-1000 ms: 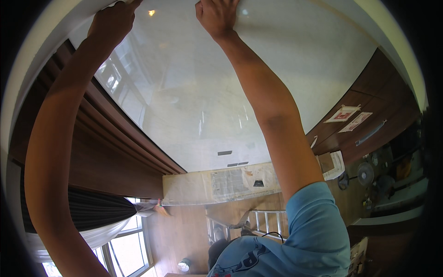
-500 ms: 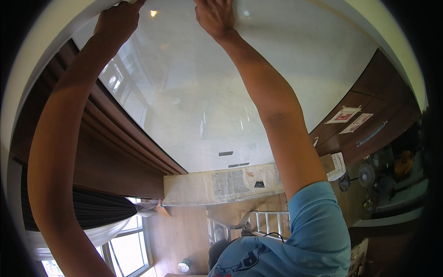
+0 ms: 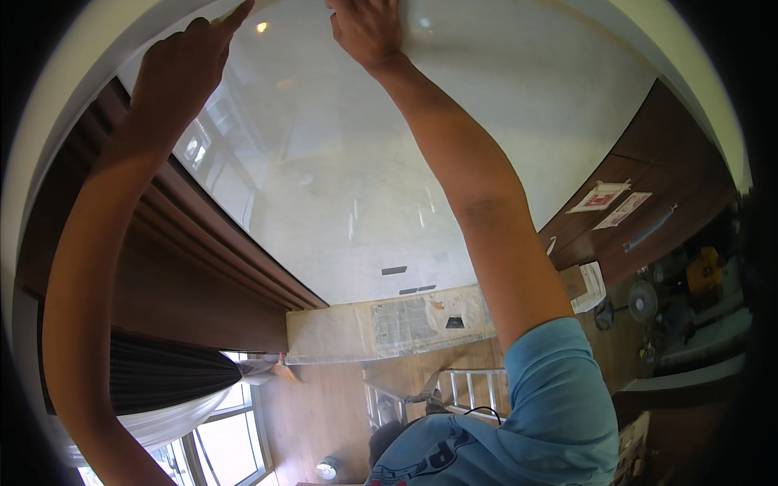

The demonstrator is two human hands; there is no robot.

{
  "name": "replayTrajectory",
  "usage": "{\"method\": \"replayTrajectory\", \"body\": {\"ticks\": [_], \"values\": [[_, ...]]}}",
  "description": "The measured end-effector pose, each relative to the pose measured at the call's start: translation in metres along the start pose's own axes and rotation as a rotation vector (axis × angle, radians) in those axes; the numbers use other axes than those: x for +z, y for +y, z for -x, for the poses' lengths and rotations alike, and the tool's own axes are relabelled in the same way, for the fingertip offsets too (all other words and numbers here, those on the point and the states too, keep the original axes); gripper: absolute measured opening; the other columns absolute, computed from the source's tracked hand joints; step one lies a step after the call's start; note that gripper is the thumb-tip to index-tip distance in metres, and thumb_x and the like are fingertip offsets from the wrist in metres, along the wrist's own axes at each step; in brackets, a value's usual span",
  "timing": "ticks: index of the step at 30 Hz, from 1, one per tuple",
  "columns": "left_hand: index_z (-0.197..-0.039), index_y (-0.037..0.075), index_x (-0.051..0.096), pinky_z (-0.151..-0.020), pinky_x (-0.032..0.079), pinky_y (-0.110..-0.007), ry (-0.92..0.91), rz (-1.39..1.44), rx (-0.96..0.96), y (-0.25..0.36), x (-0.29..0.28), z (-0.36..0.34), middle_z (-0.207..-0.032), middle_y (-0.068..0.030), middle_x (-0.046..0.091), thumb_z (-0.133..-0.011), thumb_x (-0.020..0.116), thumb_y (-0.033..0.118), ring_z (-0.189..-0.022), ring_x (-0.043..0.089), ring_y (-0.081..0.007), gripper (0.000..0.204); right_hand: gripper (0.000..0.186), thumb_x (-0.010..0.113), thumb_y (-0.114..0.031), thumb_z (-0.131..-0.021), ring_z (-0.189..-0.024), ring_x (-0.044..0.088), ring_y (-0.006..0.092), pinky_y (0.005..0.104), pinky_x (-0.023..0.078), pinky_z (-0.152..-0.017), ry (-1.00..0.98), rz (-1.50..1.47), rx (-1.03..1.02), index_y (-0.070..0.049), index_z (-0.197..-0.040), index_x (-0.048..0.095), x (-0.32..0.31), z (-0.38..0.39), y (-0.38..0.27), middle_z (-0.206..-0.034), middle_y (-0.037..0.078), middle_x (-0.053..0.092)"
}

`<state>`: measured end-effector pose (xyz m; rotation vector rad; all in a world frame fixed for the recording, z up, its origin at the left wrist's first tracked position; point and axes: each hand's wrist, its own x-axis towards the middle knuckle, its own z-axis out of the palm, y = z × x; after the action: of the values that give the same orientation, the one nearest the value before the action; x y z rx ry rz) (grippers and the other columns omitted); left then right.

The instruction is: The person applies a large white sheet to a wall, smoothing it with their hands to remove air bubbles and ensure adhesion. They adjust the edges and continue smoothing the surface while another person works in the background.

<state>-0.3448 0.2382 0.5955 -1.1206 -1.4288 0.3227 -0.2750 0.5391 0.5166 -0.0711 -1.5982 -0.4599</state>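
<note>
Both my arms reach up to a tall, glossy white wall panel (image 3: 324, 162). My left hand (image 3: 182, 65) is at the top left, against the pale curved border (image 3: 97, 53) beside the panel. One finger points along that border while the others are curled in; whatever they hold, if anything, is hidden. My right hand (image 3: 369, 32) lies on the panel near the top edge of the picture. Its thumb side shows, its fingertips are cut off, and nothing is visible in it.
Under me stands a metal stepladder (image 3: 474, 389). A plastic-covered ledge (image 3: 332, 332) runs along the panel's foot. Brown fluted panelling (image 3: 219, 235) and a dark curtain (image 3: 178, 373) are on the left. A brown cabinet (image 3: 632, 170) and a fan (image 3: 643, 300) are on the right.
My left hand has shifted down and left, with one finger now stretched along the border. My right hand has moved slightly left and up. The view has shifted slightly.
</note>
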Motion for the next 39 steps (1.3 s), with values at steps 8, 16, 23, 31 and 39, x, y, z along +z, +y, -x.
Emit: {"method": "replayTrajectory", "body": {"ticks": [8,16,23,31,39], "values": [[-0.163,0.035,0.03,-0.055,0.058,-0.029,0.07,-0.232,0.071,-0.021,0.031,-0.003,-0.074,-0.0021,0.062,-0.102,0.063,0.027,-0.054,0.063,-0.0158,0.07,0.022,0.067,-0.014,-0.085,-0.126,0.053,0.037,0.0636,0.038,-0.109,0.129,0.053,-0.04,-0.008,-0.107,0.064,-0.005,-0.005,-0.004,-0.122,0.012,0.068],[-0.163,0.026,0.03,-0.084,0.045,-0.041,-0.015,-0.231,-0.03,-0.013,0.074,-0.007,-0.108,-0.0119,0.056,-0.099,0.059,0.021,-0.092,0.056,-0.0264,0.07,0.015,0.067,-0.01,-0.085,-0.125,0.053,0.0379,0.0618,0.039,-0.109,0.128,-0.039,-0.074,-0.008,-0.099,0.061,-0.011,-0.008,-0.003,-0.125,0.013,0.067],[-0.162,0.016,0.034,-0.118,0.03,-0.057,-0.274,-0.253,-0.137,0.003,0.073,-0.022,-0.149,-0.0236,0.049,-0.096,0.053,0.015,-0.136,0.047,-0.0397,0.069,0.012,0.065,-0.009,-0.088,-0.131,0.051,0.036,0.0594,0.038,-0.112,0.168,-0.086,-0.091,-0.008,-0.099,0.06,-0.014,-0.011,-0.003,-0.133,0.013,0.064],[-0.163,0.018,0.034,-0.123,0.021,-0.064,0.275,0.095,-0.098,-0.008,0.098,-0.019,-0.163,-0.0215,0.037,-0.099,0.049,0.016,-0.148,0.038,-0.0412,0.066,0.012,0.065,-0.009,-0.088,-0.135,0.049,0.0351,0.0589,0.036,-0.114,0.125,-0.062,-0.088,-0.007,-0.099,0.06,-0.015,-0.011,-0.002,-0.136,0.013,0.063],[-0.165,0.021,0.03,-0.123,0.017,-0.068,-0.4,-0.294,-0.151,0.003,0.067,-0.031,-0.165,-0.0225,0.033,-0.102,0.045,0.017,-0.15,0.034,-0.0427,0.064,0.014,0.065,-0.008,-0.087,-0.135,0.049,0.035,0.0588,0.036,-0.114,0.147,-0.064,-0.099,-0.007,-0.099,0.059,-0.014,-0.012,-0.001,-0.138,0.013,0.062]]}}
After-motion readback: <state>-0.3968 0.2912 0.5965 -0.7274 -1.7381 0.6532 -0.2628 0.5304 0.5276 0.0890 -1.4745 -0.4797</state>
